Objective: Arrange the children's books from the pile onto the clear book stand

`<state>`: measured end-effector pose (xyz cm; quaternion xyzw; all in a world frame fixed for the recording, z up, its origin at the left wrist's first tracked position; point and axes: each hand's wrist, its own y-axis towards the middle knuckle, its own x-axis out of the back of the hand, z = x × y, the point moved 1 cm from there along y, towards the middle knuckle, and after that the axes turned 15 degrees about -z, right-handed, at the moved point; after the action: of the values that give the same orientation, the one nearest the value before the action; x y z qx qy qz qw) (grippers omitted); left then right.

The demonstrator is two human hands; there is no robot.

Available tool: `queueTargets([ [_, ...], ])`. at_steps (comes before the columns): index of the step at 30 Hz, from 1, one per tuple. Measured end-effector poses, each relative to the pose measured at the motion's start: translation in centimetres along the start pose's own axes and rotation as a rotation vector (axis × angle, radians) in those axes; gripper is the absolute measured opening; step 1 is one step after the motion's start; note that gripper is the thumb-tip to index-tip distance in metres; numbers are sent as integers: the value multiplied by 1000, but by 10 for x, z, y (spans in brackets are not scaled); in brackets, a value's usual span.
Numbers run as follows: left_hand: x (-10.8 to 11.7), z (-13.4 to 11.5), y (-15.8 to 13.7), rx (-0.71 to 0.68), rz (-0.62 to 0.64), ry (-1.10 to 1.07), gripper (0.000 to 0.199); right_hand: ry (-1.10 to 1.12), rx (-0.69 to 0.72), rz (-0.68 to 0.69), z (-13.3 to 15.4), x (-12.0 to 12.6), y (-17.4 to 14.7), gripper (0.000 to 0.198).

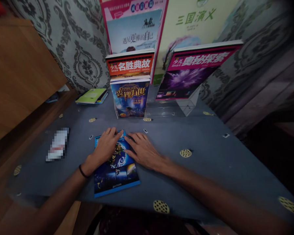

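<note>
A blue book (pixel 123 174) with a planet picture on its cover lies flat on the table before me. My left hand (pixel 106 145) rests on the upper part of that cover, its fingers stretched out. At the book's right edge is my right hand (pixel 145 150), palm down with extended fingers, its fingertips at the top right of the cover. Both hands are open and hide the book's title. Beyond them, a dark blue book (pixel 129 99) stands upright in front of an orange-topped book (pixel 131 65).
A clear stand (pixel 186 106) holds a purple-and-pink book (pixel 191 73) at back right. A pale green book (pixel 198 19) and a pink book (pixel 134 5) rise behind. Small green booklets (pixel 91 96) lie at back left. A blurred-out object (pixel 58 143) is on the tablecloth's (pixel 205 182) left.
</note>
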<state>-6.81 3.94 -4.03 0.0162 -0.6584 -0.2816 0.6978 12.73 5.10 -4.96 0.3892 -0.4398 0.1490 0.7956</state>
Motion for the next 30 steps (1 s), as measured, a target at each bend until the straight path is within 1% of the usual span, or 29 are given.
queueTargets([
  [5,5,5,-10,56,5,43,59,-43,2,29,2,1,0,50],
  [10,13,23,-32,167,7,107,55,-29,-1,17,2,-3,0,50],
  [13,17,35,-51,222,-33,102,51,-35,-4,28,-1,-5,-1,53],
  [17,17,43,-76,280,-115,-2,43,-58,8,14,1,-6,2,49],
  [20,16,42,-87,299,-155,-60,39,-61,68,6,18,-12,13,43],
  [22,15,41,-89,309,-166,-75,37,-21,137,48,37,-21,25,44],
  [24,14,41,-89,315,-172,-85,34,43,184,108,57,-33,38,51],
  [26,14,42,-88,317,-173,-92,32,97,184,152,72,-46,49,61],
  [28,14,42,-88,318,-164,-102,31,130,167,173,79,-56,57,71],
  [30,16,42,-87,317,-148,-119,30,151,167,168,79,-64,60,76],
])
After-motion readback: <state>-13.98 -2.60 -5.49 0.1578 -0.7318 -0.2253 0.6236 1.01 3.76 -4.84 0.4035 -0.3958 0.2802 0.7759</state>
